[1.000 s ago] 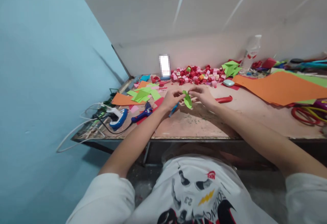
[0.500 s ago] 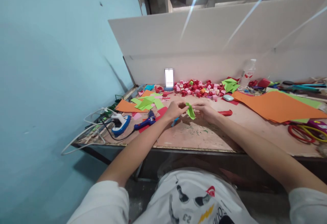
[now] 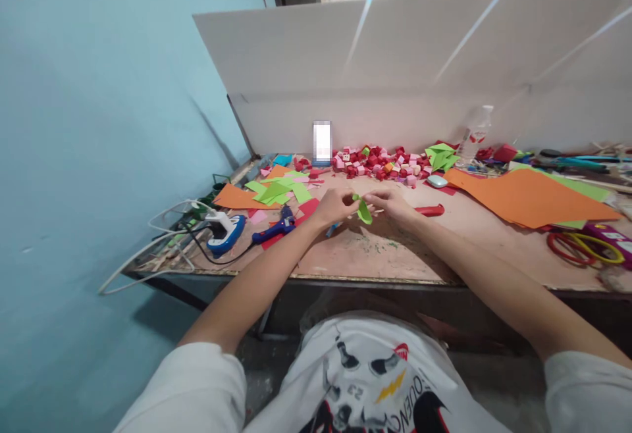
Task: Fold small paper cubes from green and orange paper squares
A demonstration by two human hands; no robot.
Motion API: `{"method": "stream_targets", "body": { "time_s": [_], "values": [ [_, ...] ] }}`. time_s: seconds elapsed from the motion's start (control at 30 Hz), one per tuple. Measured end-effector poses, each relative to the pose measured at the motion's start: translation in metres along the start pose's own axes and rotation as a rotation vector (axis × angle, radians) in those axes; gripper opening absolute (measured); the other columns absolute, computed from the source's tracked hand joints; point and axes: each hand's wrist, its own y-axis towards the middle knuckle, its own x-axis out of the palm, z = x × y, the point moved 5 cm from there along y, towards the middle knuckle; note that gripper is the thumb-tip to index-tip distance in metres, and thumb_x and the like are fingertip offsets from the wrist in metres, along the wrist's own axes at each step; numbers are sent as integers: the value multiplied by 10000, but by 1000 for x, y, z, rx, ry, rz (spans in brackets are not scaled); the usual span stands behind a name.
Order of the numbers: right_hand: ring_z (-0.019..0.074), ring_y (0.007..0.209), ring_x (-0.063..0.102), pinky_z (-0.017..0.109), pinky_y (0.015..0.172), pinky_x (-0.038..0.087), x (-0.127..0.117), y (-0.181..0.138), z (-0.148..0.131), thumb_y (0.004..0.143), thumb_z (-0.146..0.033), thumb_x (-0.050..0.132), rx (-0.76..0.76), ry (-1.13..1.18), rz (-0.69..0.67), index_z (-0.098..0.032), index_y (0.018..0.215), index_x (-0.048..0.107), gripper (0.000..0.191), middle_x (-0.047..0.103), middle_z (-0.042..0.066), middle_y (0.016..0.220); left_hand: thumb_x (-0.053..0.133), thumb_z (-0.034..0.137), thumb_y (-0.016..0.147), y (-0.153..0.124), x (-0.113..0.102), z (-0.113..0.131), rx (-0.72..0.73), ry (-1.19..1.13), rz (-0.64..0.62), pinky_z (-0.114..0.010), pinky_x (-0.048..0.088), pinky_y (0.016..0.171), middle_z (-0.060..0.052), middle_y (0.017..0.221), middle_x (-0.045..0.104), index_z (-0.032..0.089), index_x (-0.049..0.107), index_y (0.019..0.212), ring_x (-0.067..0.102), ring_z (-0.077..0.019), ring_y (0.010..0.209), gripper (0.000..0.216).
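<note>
The workbench (image 3: 444, 255) carries a big orange sheet (image 3: 528, 196) at right, a far heap of red and pink paper cubes (image 3: 380, 160) and a blue glue gun (image 3: 274, 228) at left. Mid-bench, nothing blocking, the left hand (image 3: 336, 206) and right hand (image 3: 392, 201) pinch a folded green paper piece (image 3: 364, 210) between them.

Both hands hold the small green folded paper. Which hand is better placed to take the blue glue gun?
Left, probably. The left hand is nearer the blue glue gun, which lies on its side of the small green folded paper; the right hand would have to cross over.
</note>
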Motion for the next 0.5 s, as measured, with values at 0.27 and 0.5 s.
{"method": "stream_targets", "body": {
  "time_s": [0.27,0.5],
  "values": [
    [286,1000,756,380,891,587,12,-5,-9,869,-260,723,-148,-306,96,-186,1224,804,372,822,104,1185,662,243,868,0,-3,1,16,122,71,-283,366,651,8,651,615,182,636,683,523,-140,632,196],
    [215,693,684,307,667,524,5,-2,-6,878,-318,678,-160,-400,132,-169,992,802,225,765,46,789,667,244,883,-2,-2,6,26,185,110,-286,369,664,4,663,617,192,607,681,520,-147,641,217]
  ]
}}
